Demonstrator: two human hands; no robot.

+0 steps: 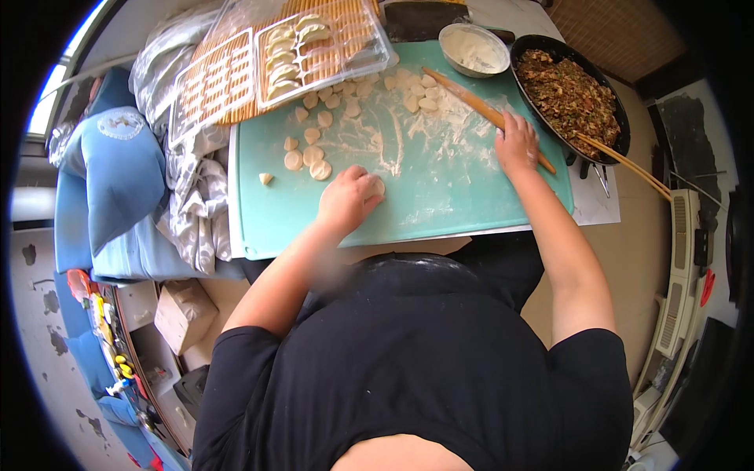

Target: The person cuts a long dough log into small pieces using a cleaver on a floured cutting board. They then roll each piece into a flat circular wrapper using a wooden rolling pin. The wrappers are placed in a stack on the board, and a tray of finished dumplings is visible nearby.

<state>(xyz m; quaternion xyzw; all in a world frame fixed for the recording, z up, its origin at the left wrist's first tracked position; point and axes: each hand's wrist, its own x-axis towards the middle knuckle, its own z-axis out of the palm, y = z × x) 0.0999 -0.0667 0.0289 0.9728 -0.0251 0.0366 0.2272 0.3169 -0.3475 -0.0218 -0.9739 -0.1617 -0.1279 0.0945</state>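
Nearest the camera a black shirt (416, 353) is being worn, whitish marks showing along its far edge. By the left hand (349, 198), its fingers bent and close together, a pale piece of dough (379, 187) is being partly covered; whether it is being pinched or merely pressed cannot be told. By the right hand (516, 144), curled around it, a wooden rolling pin (479, 108) is being gripped toward its nearer end, slanted and well apart from that dough. Beneath both, a floury green board (463, 210) is being used, with rounds of dough (294, 160) being spread left of the pin. Farther out, folded dumplings (284, 59) are being held by a clear plastic tray (326, 83), white flour (473, 49) by a metal bowl (481, 73), and chopped filling (565, 90) by a black pan (623, 122), across whose rim chopsticks (626, 162) are being propped. An even round is probably being best served by light strokes from edge to middle, the piece being turned slightly between strokes and the left fingertips being drawn clear of the pin; more flour may be being called for beside the left hand, where the board looks barer.
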